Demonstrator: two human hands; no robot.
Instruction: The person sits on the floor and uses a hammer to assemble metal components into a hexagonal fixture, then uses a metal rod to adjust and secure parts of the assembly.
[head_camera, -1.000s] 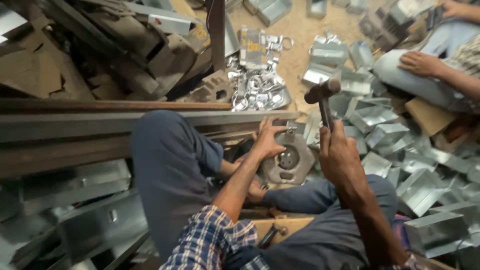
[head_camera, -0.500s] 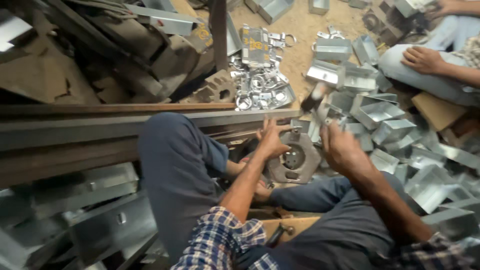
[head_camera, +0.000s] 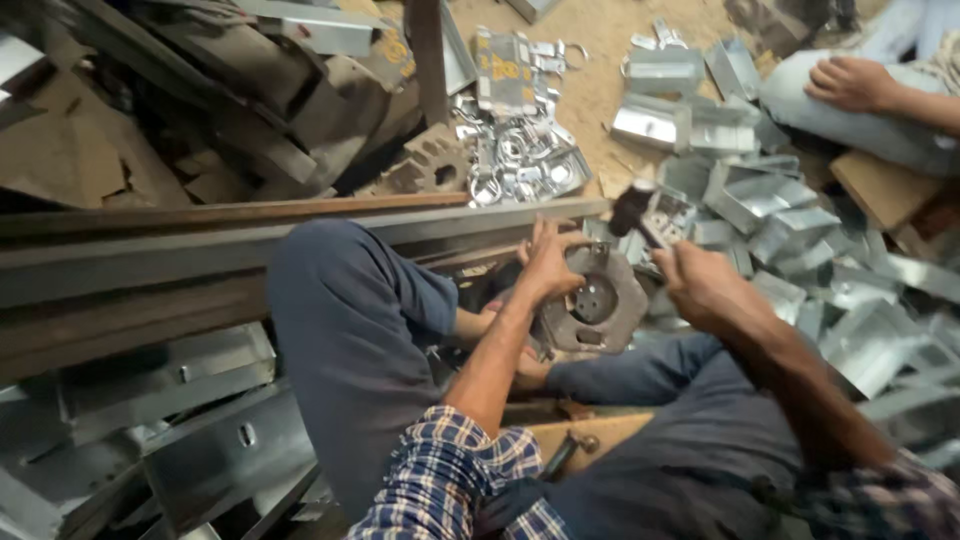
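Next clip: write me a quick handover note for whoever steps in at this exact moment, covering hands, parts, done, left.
Left hand: steadies the round metal die block, fingers on its top edge.
Right hand: gripping a hammer, head just above and right of the block.
Block sits between the knees, against the steel rail.
Done: cannot tell.
Around: bent sheet-metal brackets piled to the right.

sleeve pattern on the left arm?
Blue, white and dark plaid on the left sleeve; it shows in the head view, the only one.
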